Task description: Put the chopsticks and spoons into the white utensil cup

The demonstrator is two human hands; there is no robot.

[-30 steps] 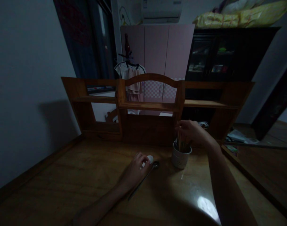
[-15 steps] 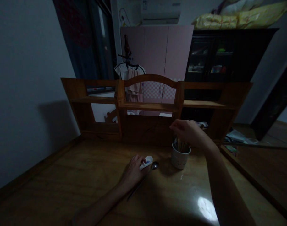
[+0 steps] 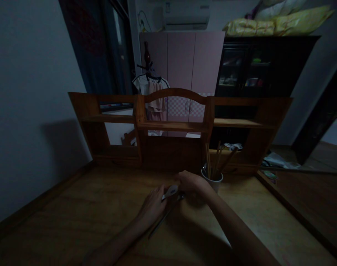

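My left hand (image 3: 154,205) rests low over the tabletop, its fingers closed around the handle of a white ceramic spoon (image 3: 173,190) with a blue mark in its bowl. Beside and below that hand lies a long-handled metal spoon (image 3: 162,220), its bowl partly in shadow. Close to the white spoon's bowl is my right hand (image 3: 191,181), fingers bent downward; their tips are hidden behind the hand, and I cannot tell whether they touch the spoon. Behind my right wrist stands a white cup (image 3: 216,186) holding several wooden sticks (image 3: 208,162), partly covered by my forearm.
A wooden shelf unit (image 3: 172,126) runs along the back of the wooden table (image 3: 107,199). White and yellowish items (image 3: 232,146) sit in its right compartment. A wall (image 3: 32,111) borders the left side, and a raised edge (image 3: 290,207) borders the right.
My right hand has moved down and left, from above the cup to beside the white spoon's bowl. The sticks in the cup now show. My left hand stays at the white spoon.
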